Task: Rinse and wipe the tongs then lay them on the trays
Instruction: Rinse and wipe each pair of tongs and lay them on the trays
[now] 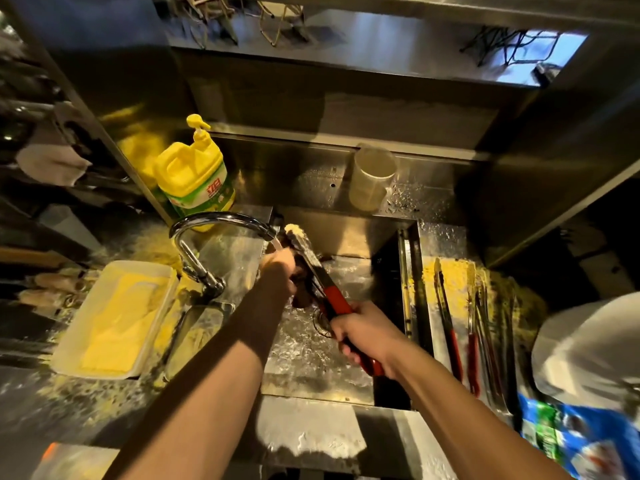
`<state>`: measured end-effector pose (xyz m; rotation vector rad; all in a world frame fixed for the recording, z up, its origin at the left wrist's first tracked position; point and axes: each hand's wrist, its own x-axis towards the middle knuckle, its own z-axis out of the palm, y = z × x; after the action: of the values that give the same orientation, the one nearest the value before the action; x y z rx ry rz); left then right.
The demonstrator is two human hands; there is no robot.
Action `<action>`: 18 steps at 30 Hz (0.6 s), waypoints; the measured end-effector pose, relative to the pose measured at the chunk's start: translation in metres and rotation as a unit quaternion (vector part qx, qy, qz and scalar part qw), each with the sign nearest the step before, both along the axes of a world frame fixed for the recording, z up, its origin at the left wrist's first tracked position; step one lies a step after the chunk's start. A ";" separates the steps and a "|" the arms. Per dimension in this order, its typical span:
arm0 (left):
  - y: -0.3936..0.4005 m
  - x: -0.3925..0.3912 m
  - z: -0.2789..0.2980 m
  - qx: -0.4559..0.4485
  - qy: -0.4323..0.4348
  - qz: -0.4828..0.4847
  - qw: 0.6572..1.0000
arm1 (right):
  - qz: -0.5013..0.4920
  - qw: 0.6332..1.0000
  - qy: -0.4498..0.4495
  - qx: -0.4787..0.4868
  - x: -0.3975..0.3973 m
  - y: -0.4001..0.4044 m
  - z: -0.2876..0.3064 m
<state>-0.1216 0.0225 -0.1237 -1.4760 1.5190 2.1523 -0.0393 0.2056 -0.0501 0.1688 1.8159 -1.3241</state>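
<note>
Over the steel sink (304, 358), the right hand (363, 332) wraps its fingers around the red handle of a pair of tongs (320, 275), its grip closed tight on them, and holds them slanting up and away so the metal tips sit just beside the spout of the curved tap (221, 221). A thin stream of water falls from that spout onto the left hand (278, 271), which is up against the metal arms of the tongs with a dark cloth (301, 289) bunched under it; whether its grip is curled round the cloth or only pressing it cannot be told. Right of the sink, several more tongs (448, 327) with red handles lie side by side on the wet desk (440, 237). Left of the tap, a white tray (152, 271) holds yellow cloths, and a yellow soap jug (194, 174) with a pump stands behind it. A clear plastic cup (372, 178) stands on the ledge behind the sink.
</note>
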 end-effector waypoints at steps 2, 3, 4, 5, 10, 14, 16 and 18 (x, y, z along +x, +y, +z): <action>-0.012 -0.004 -0.002 -0.014 0.003 0.040 0.999 | 0.009 1.000 -0.009 -0.017 0.000 0.017 0.002; -0.015 -0.003 -0.001 -0.020 0.007 0.040 0.999 | 0.008 0.999 -0.018 -0.026 0.001 0.027 0.002; -0.018 -0.001 -0.003 -0.021 0.012 0.034 0.999 | 0.003 0.999 -0.027 -0.036 0.001 0.037 0.002; -0.020 0.001 -0.005 -0.017 0.022 0.023 0.999 | -0.009 0.999 -0.031 -0.042 0.000 0.045 0.002; -0.012 0.018 -0.008 0.013 0.030 0.049 0.998 | -0.083 0.994 -0.031 -0.062 -0.009 0.067 0.003; 0.011 0.044 0.002 0.131 0.093 -0.025 0.987 | -0.071 0.996 -0.025 -0.051 -0.015 0.060 0.004; 0.013 0.050 0.002 0.164 0.129 -0.049 0.977 | -0.060 0.997 -0.007 -0.037 -0.015 0.054 0.004; 0.013 0.053 0.004 0.174 0.139 -0.058 0.973 | -0.054 0.998 0.014 -0.030 -0.013 0.048 0.002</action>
<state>-0.0681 0.0356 -0.1194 -0.9853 1.1762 2.4716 -0.0527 0.2533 -0.0478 0.2207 1.8103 -1.4615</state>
